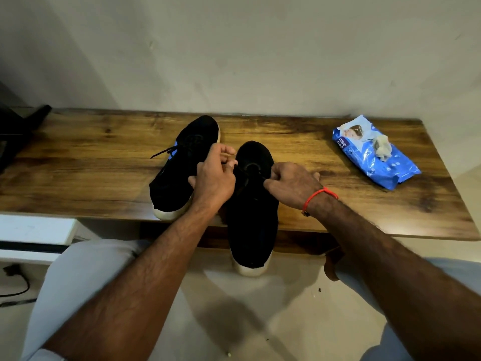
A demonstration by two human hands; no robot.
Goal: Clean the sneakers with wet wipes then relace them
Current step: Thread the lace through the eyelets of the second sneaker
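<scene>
- Head view, near sneaker (251, 212): black upper, pale sole, lying between the two hands; its toe points away from the person across the worktop (78, 178) and its heel overhangs the near edge. Long axis runs straight out from the body.
- Head view, left hand (216, 175): grip curled together at the sneaker's left flank, fingertips seemingly pinching a dark lace (240, 169) over the tongue; the lace itself is hard to tell from the black upper.
- Head view, right hand (291, 185): grip likewise curled, thumb and forefinger pinched at the sneaker's right side by the eyelets, a red thread at the wrist. Both hands sit about equally near the lacing zone, one either side.
- Head view, far sneaker (186, 162): just left of the left hand, angled toe-away, a loose lace end trailing off its left side.
- Head view, wipes pack (374, 155): blue, well to the right of the right hand, with a crumpled wipe (382, 149) resting on top.
- Judgement: relacing of the near sneaker appears under way; the next pull likely runs crosswise to the shoe's axis.
</scene>
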